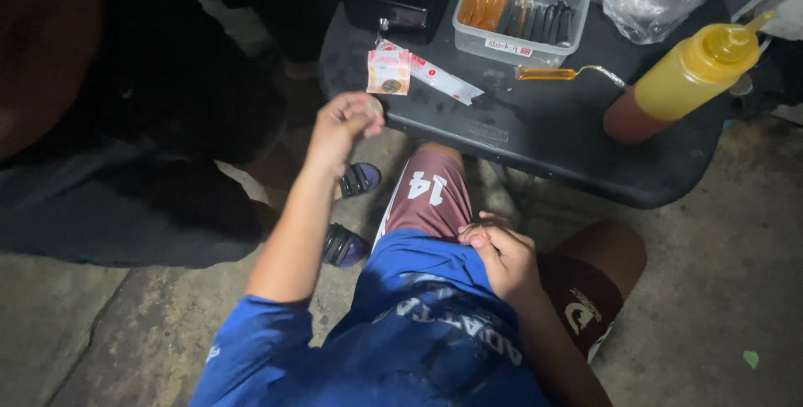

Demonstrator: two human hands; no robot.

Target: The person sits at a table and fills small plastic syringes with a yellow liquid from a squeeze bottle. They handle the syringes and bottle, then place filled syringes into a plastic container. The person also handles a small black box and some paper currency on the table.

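Right hand [502,252]: nearest, at about 5 o'clock, fingers curled shut against the hem of the blue shirt [418,332] over the maroon shorts [431,198]
Left hand [341,127]: raised at 10 o'clock, fingertips pinched on a small round coin [374,107] near the table's edge
Black table [544,135]: at 12 o'clock beyond the hands
Folded banknote [388,70]: on the table just above the left hand, a coin lying on it
Clear tub [520,12]: farther back, holding orange and dark tools
Yellow squeeze bottle [677,81]: lying tilted at 2 o'clock
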